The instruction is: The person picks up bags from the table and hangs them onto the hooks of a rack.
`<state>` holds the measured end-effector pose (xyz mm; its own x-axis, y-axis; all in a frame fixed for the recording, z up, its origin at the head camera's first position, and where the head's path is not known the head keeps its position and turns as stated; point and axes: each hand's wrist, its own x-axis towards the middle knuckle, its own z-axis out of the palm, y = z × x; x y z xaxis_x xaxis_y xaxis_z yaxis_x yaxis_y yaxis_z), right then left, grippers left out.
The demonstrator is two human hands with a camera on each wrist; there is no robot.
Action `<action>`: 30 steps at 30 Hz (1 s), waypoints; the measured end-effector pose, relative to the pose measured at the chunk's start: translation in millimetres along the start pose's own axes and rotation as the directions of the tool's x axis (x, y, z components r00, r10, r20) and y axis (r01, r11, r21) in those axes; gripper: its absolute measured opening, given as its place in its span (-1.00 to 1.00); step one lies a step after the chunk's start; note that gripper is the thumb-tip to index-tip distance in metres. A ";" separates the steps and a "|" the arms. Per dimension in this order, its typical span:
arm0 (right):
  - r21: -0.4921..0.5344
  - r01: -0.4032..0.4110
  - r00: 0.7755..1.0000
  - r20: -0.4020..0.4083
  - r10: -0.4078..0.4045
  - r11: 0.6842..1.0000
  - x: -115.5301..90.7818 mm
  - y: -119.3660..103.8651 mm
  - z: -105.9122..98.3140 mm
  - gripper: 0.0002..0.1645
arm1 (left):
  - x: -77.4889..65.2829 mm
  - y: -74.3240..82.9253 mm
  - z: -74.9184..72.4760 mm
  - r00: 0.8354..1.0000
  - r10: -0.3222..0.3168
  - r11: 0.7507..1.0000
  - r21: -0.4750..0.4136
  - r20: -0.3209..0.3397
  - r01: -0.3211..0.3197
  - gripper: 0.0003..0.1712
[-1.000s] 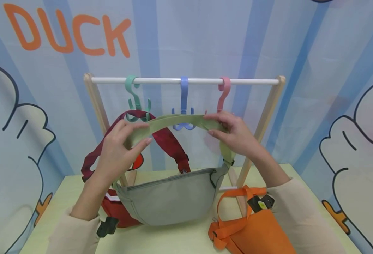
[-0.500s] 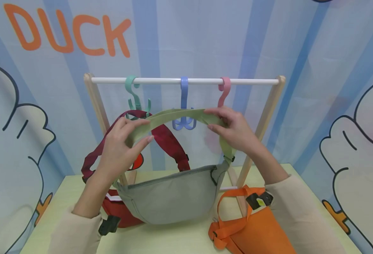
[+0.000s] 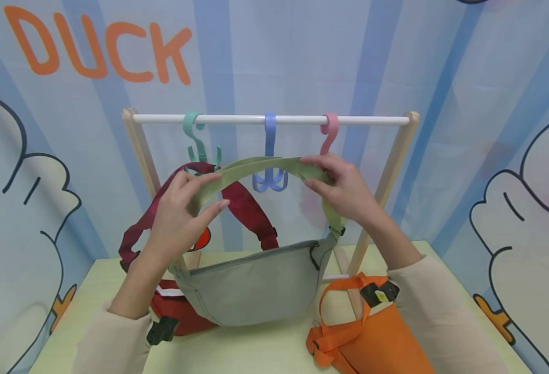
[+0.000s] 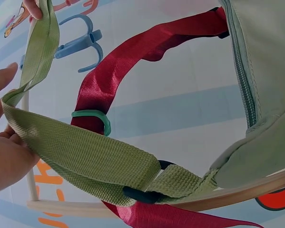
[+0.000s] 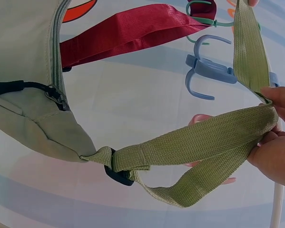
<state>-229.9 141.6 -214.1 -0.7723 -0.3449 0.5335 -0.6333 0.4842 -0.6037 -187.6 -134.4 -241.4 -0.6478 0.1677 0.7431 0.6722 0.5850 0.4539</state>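
Observation:
A grey-green waist bag (image 3: 260, 285) hangs by its light green webbing strap (image 3: 260, 165), which arches between my hands. My left hand (image 3: 173, 218) holds the strap's left part, thumb spread away from the index finger. At the strap's right part, my right hand (image 3: 342, 187) grips the webbing between thumb and fingers. The arch overlaps the blue hook (image 3: 269, 182) in the head view. In the right wrist view, the strap doubles through a black buckle (image 5: 117, 171) at the bag's end. Behind hangs a dark red strap (image 3: 248, 215) looped on the green hook (image 3: 201, 150).
A rack with a white bar (image 3: 237, 119) and wooden legs (image 3: 388, 176) stands on the pale table (image 3: 237, 353). A pink hook (image 3: 330, 132) hangs at its right. A red bag (image 3: 181, 314) is partly hidden behind the grey-green one. An orange bag (image 3: 382, 332) lies front right.
Both hands have risen slightly, lifting the strap and waist bag a little. The arch now covers part of the blue hook's stem. The red and orange bags keep their places.

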 end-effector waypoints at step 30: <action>-0.060 -0.046 0.999 -0.020 0.045 0.997 1.4 -4.2 0.8 -0.57 | 2.6 -5.1 2.8 0.999 -0.031 0.999 0.018 0.039 0.031 -0.44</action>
<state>-228.3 138.4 -211.3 -0.7988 -0.3070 0.5174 -0.5931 0.5466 -0.5912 -193.7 -134.7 -243.2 -0.6821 0.1801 0.7087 0.6453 0.6042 0.4675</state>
